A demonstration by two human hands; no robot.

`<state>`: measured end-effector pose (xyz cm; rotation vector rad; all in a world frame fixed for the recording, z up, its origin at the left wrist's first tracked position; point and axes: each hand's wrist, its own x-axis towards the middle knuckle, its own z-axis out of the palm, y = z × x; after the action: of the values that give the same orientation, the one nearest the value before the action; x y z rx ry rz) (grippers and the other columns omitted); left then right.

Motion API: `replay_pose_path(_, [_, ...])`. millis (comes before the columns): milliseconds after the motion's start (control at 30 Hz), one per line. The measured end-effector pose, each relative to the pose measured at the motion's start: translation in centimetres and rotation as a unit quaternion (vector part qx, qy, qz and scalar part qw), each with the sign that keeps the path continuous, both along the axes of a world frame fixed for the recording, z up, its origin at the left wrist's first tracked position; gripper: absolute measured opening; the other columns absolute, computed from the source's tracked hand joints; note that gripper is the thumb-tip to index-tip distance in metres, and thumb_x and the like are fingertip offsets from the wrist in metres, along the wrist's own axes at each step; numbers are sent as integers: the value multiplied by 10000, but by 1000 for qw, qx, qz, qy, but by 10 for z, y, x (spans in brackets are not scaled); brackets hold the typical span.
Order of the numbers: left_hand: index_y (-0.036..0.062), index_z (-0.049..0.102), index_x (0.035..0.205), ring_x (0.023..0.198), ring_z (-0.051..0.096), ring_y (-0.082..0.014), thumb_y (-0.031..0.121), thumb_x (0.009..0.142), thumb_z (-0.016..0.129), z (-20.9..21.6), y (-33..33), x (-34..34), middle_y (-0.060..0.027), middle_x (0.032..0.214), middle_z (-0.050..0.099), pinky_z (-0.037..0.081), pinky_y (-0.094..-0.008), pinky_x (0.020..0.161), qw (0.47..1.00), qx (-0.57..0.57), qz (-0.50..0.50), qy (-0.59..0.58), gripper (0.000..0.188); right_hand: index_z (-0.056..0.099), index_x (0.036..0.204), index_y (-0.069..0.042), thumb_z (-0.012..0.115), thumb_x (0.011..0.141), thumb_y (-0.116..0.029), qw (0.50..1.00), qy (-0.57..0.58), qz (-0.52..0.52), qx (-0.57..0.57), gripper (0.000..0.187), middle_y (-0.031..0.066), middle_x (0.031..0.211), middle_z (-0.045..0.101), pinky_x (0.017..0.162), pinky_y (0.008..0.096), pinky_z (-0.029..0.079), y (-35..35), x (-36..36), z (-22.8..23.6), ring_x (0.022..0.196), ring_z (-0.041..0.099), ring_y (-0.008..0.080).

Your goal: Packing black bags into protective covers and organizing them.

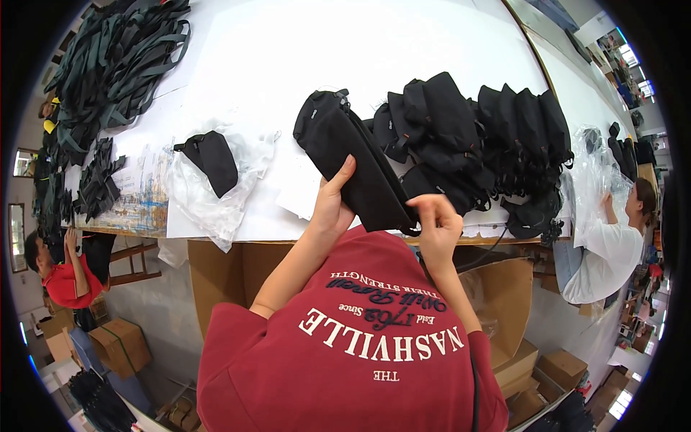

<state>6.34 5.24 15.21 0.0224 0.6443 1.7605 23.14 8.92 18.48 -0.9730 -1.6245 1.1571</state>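
A long black fabric pouch [354, 160] is held slantwise above the front edge of the white table, its far end to the left. My left hand [334, 205] grips its near left side, thumb on the upper face and the other fingers mostly out of sight beneath. At the near right corner, my right hand [437, 229] has its fingers bent in a pinch on the pouch's edge; any small part between the fingertips is too small to make out. Just beyond my right hand lies a heap of similar black pouches [439, 119].
More black pouches [522, 126] stand in a row at the right. One pouch [216, 162] rests on clear plastic [248, 162] at the left. Dark straps [119, 61] pile up far left. Cardboard boxes [507, 309] sit under the table [237, 65]. Other people work at both sides.
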Motion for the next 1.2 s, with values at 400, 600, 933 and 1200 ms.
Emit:
replay_pose_path(400, [-46, 580, 1088, 833, 629, -144, 116, 793, 691, 39, -3, 12, -95, 956, 647, 513, -262, 750, 963, -14, -191, 189, 354, 635, 968, 55, 600, 872, -69, 984, 169, 42, -41, 161, 69, 968, 642, 745, 219, 438, 42, -13, 21, 811, 562, 115])
replay_pose_path(600, [-39, 586, 1060, 830, 634, -151, 111, 790, 688, 42, 1, 18, -92, 944, 648, 520, -268, 745, 962, -17, -215, 168, 325, 646, 827, -6, 712, 731, 15, 972, 7, -81, 221, 118, 72, 822, 635, 648, 236, 467, 52, -9, 24, 709, 588, 150])
replay_pose_path(933, [-3, 611, 1015, 733, 669, -178, 200, 899, 573, 7, 27, -19, -105, 884, 673, 566, -286, 653, 994, -24, -96, -38, 236, 647, 798, 16, 693, 741, 5, 982, -31, 184, 26, 74, 63, 758, 603, 636, 239, 475, 9, 5, 26, 695, 598, 136])
replay_pose_path(1200, [-6, 573, 1082, 887, 634, -205, 224, 922, 530, 4, 28, -16, -117, 1010, 640, 523, -329, 786, 996, -60, -61, -33, 284, 605, 975, -52, 733, 707, -99, 950, -196, 109, 218, 301, 86, 1046, 551, 869, 334, 420, 20, 7, 29, 1000, 522, 225])
